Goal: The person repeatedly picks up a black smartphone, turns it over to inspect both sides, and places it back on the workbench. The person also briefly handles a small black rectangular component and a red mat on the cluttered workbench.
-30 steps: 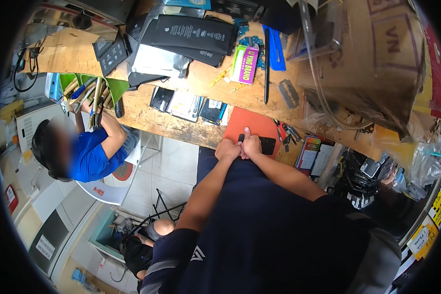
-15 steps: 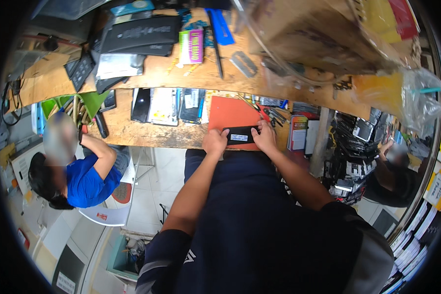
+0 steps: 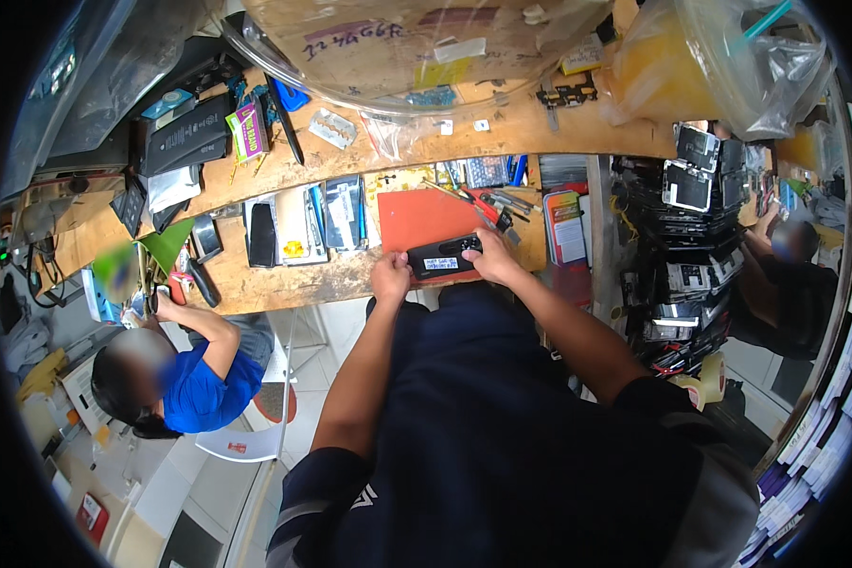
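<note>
The black phone [image 3: 436,257], a white label on its upturned back, looks light, stiff and smooth enough to slip, its glass probably fragile; I'd hold it by the short ends or long rims. It sits over the orange mat [image 3: 422,214], at the worktop [image 3: 339,276]'s near edge, between the person's hands. The left hand [image 3: 391,277] is closed on its left end; the right hand [image 3: 494,257] clamps the other, thumb on top.
</note>
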A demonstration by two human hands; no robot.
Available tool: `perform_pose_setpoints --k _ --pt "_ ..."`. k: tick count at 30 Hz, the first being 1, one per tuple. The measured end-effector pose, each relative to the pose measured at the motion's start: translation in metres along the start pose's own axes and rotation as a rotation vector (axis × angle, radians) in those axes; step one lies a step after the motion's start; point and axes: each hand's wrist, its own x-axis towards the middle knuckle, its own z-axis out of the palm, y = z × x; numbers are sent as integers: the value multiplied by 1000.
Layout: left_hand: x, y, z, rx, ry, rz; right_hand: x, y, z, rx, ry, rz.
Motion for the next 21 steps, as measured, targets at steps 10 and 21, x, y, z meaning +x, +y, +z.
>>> perform_pose_setpoints --k 10,21 --pt "-40 -8 -27 -1016 -169 6 -70 -50 -12 156 240 -617" --pt "-27 7 -33 -1123 -130 62 -55 -44 -6 221 257 -660"
